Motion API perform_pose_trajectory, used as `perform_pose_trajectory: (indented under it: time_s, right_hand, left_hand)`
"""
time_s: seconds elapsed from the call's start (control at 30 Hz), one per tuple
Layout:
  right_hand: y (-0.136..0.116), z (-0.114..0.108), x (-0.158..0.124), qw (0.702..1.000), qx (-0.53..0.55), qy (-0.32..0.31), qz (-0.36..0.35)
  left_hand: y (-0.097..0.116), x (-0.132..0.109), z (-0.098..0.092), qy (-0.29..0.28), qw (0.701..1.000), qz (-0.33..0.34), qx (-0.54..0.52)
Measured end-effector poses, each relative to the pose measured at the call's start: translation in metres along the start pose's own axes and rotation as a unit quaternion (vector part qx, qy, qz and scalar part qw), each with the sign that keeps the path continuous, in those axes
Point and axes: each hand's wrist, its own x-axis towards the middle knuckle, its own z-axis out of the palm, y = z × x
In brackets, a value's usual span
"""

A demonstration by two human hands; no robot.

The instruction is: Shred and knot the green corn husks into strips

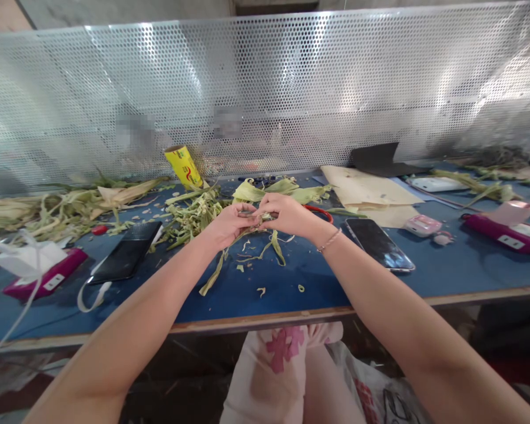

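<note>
Over the tabletop [238, 303], back from its front edge, the left hand [230, 226] and right hand [287, 214] both pinch a plant bit [266, 218] between them, equally near. From here I can't see which way it points.

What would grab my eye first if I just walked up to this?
Probably the left hand and right hand, their grip meeting near mid-picture above the blue table, beside heaped pale green plant strips. Next, the bright yellow tube behind and to the left of them. Across the back runs a shiny perforated metal screen.
</note>
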Motion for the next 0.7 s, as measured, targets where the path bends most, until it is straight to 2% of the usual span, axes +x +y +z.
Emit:
perform_pose_trajectory:
  time_s: [0.1, 0.2, 0.4, 0.47, 0.57, 0.63, 0.7]
  right_hand:
    - [-0.001, 0.001, 0.001, 1.000, 0.011, 0.008, 0.013]
    - [-0.003, 0.003, 0.003, 0.996, 0.049, 0.037, 0.060]
    - [-0.005, 0.012, 0.005, 0.972, 0.118, 0.159, 0.127]
    - [-0.007, 0.015, 0.005, 0.957, 0.156, 0.186, 0.159]
    - [-0.009, 0.016, 0.006, 0.932, 0.257, 0.151, 0.209]
    - [-0.007, 0.015, 0.007, 0.897, 0.338, 0.128, 0.255]
    - [-0.001, 0.012, 0.008, 0.860, 0.383, 0.145, 0.305]
  left_hand:
    - [0.001, 0.001, 0.001, 0.018, 1.000, 0.012, -0.008]
    - [0.000, 0.002, 0.001, 0.044, 0.997, 0.059, -0.037]
    - [-0.003, 0.003, 0.007, 0.083, 0.975, 0.174, -0.106]
    - [-0.004, 0.002, 0.010, 0.095, 0.967, 0.205, -0.114]
    - [-0.004, 0.002, 0.012, 0.106, 0.961, 0.232, -0.111]
    - [-0.004, 0.002, 0.012, 0.113, 0.958, 0.239, -0.109]
    - [-0.005, 0.003, 0.011, 0.118, 0.957, 0.243, -0.104]
